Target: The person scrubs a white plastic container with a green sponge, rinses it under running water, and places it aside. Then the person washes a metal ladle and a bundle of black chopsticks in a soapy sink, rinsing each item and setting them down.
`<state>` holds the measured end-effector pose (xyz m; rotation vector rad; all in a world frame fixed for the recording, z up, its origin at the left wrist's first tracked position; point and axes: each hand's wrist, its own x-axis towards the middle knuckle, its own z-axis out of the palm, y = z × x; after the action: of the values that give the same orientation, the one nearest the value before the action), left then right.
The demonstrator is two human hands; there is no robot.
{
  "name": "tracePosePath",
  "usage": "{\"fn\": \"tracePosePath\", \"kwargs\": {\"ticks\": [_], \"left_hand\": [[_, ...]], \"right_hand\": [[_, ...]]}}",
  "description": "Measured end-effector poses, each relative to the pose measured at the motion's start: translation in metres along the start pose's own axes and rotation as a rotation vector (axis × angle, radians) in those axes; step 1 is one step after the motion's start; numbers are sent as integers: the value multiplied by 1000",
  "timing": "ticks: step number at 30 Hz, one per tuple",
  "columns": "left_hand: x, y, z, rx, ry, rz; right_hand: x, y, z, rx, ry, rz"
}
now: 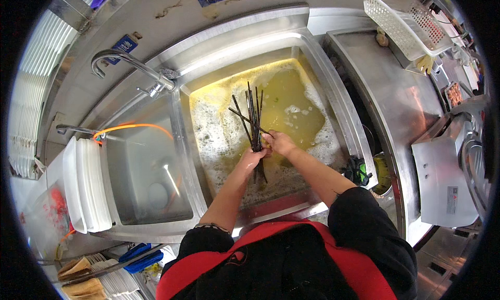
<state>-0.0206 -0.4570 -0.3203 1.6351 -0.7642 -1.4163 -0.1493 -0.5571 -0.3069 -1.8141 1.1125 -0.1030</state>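
Observation:
Over a sink basin (pixel 191 143) of cloudy yellow, foamy water, a bundle of dark chopsticks (pixel 256 132) stands roughly upright. My left hand (pixel 254 157) grips it near the lower part. Beneath that fist the sticks' lower ends reach down towards the water. Just above and to the right, my right hand (pixel 280 142) pinches a single dark chopstick (pixel 244 116) that slants across the bundle. Some fingers of both hands are hidden behind the sticks and each other.
Left of the basin is a second sink with clear water (pixel 152 163) and an orange hose (pixel 136 125). A chrome faucet (pixel 133 61) arches behind. White trays (pixel 88 182) stand at the far left. To the right are a steel counter (pixel 390 73) and a white basket (pixel 394 24).

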Motion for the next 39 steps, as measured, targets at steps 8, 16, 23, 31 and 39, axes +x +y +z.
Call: {"fn": "tracePosePath", "kwargs": {"ticks": [8, 16, 23, 31, 39], "left_hand": [[-20, 16, 23, -92, 80, 133], [-42, 26, 26, -56, 69, 165], [-63, 41, 19, -76, -328, 113], [-68, 40, 23, -164, -261, 48], [-75, 34, 19, -153, -364, 39]], "right_hand": [[-20, -22, 12, 195, 97, -125], [-59, -46, -9, 693, -6, -134], [-83, -62, -35, 1101, -202, -16], [-92, -61, -32, 1014, -155, -102], [-87, -82, -80, 1088, 148, -399]]}}
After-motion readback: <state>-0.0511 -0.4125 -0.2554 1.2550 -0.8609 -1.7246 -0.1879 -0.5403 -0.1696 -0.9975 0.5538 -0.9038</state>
